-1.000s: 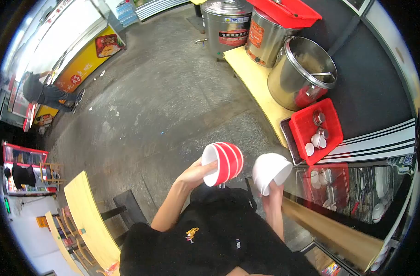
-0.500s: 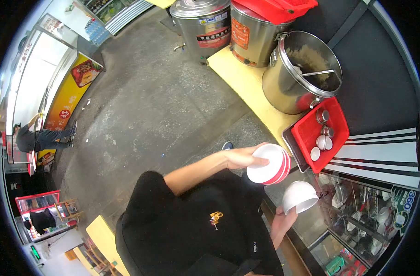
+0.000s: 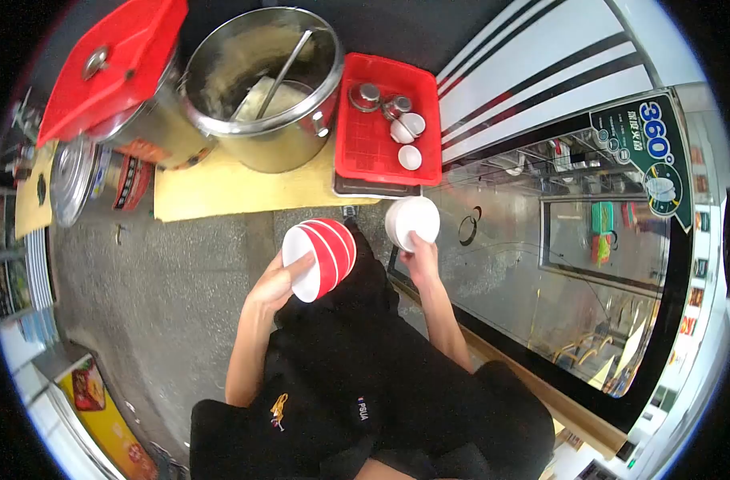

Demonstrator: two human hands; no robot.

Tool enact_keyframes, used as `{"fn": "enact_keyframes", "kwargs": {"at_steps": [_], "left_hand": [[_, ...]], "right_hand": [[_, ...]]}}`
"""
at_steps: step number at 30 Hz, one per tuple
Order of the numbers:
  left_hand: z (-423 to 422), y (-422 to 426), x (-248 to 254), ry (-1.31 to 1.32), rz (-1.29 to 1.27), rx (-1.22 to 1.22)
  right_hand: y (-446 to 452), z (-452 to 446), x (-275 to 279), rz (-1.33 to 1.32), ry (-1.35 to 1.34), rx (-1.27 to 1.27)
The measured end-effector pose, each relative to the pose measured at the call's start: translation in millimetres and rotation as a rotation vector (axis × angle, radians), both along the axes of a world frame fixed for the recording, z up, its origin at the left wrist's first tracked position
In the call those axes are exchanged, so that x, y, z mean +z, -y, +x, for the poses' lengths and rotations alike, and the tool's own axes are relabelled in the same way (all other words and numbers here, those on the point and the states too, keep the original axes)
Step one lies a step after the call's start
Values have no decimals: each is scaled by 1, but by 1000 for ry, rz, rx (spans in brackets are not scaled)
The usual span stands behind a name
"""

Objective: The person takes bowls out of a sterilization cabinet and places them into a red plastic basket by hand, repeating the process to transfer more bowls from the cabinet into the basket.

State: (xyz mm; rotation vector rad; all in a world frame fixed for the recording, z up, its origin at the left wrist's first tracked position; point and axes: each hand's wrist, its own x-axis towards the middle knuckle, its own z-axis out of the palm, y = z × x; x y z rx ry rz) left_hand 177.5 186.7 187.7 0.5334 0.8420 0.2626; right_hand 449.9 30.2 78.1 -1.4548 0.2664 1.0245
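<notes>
My left hand [image 3: 272,286] grips a tilted stack of bowls [image 3: 330,254], red outside and white inside, with the thumb over the rim and inner face of the nearest bowl. In my right hand [image 3: 420,259] are white bowls [image 3: 414,222], tilted, apparently nested; their exact number is hard to tell. Its fingers are partly hidden behind them. Both stacks are held in front of my body, apart from each other. Beyond the white bowls, a red plastic basket [image 3: 360,150] holds small white bowls [image 3: 410,158] and metal containers [image 3: 365,97].
A yellow table [image 3: 221,190] carries the basket and a large open steel pot [image 3: 281,148] with a long-handled utensil [image 3: 283,76] inside. A red tray [image 3: 113,60] tops a steel barrel at left. On my right stands a glass-topped cabinet [image 3: 501,264].
My view has turned right, bringing the basket and table straight ahead. Both hands keep hold of their bowls. The right hand's bowls have changed tilt.
</notes>
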Motion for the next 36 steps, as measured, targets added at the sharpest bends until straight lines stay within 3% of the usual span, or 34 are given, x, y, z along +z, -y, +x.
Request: {"fn": "enact_keyframes", "kwargs": {"at_steps": [7, 10, 14, 17, 18, 23, 27, 29, 30, 34, 35, 36], "left_hand": [[75, -57, -24, -115, -52, 76], [107, -84, -40, -179, -94, 42], [143, -112, -53, -192, -127, 57], [166, -125, -53, -198, -169, 90], [169, -127, -57, -226, -188, 106], [191, -145, -58, -245, -291, 110], [212, -160, -60, -267, -184, 22], [217, -162, -64, -241, -149, -9], [220, -164, -65, -252, -165, -47], [232, -172, -69, -223, -99, -70], [233, -172, -72, -223, -102, -75], [234, -173, -74, -242, -85, -99]], "right_hand": [[-123, 114, -91, -183, 32, 84], [-159, 172, -174, -167, -223, 193], [-201, 224, -264, -253, -372, 273], [-235, 238, -288, -421, -399, 246], [-235, 247, -304, -357, -415, 359], [-257, 261, -319, -459, -462, 404], [-280, 269, -310, -683, -301, 670], [-288, 271, -311, -826, -164, 961], [-293, 273, -308, -862, 102, 1264], [-314, 274, -270, -898, 94, 1296], [-311, 277, -282, -901, 90, 1293], [-310, 280, -296, -890, 126, 1443]]}}
